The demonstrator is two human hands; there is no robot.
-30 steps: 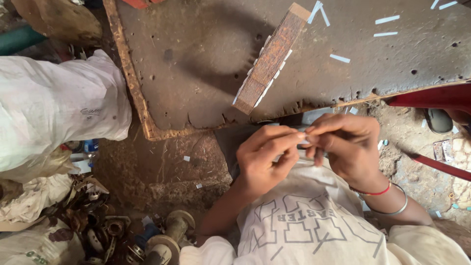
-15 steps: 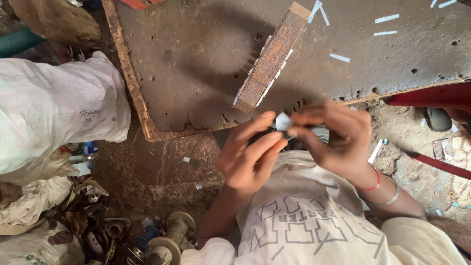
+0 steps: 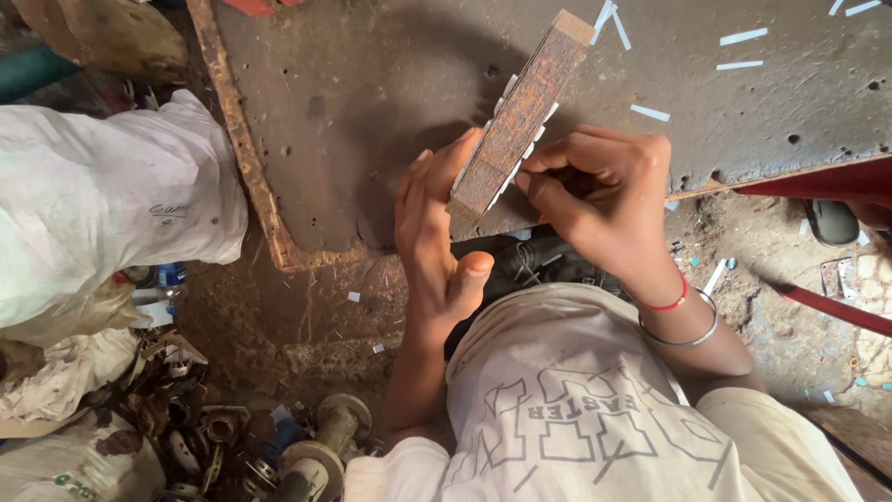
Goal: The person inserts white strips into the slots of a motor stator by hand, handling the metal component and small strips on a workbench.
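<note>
Against the near edge of the metal work plate [image 3: 372, 112] stands a long rusty slotted block [image 3: 518, 116], tilted so that it runs from the person's hands up and away to the right, with pale paper strips [image 3: 506, 93] sticking out of its slots along both sides. Its lower end sits between the two hands. The left hand [image 3: 435, 232] lies flat and open along the block's left side, fingers stretched upward and touching it, thumb pointing back toward the body. The right hand [image 3: 604, 195] is curled tight at the block's right side, fingertips pinched against the strips there; whether it grips a single strip cannot be told. A red thread and a metal bangle [image 3: 683, 330] circle that wrist. More loose white strips [image 3: 743, 39] lie scattered on the plate further up and to the right. Below the hands shows the person's pale printed shirt [image 3: 576, 418]. To the left rests a big white sack [image 3: 102, 204], and beneath it a heap of rusty metal parts [image 3: 232, 437] on the dirt floor. A red bar [image 3: 827, 307] crosses the ground at right
</note>
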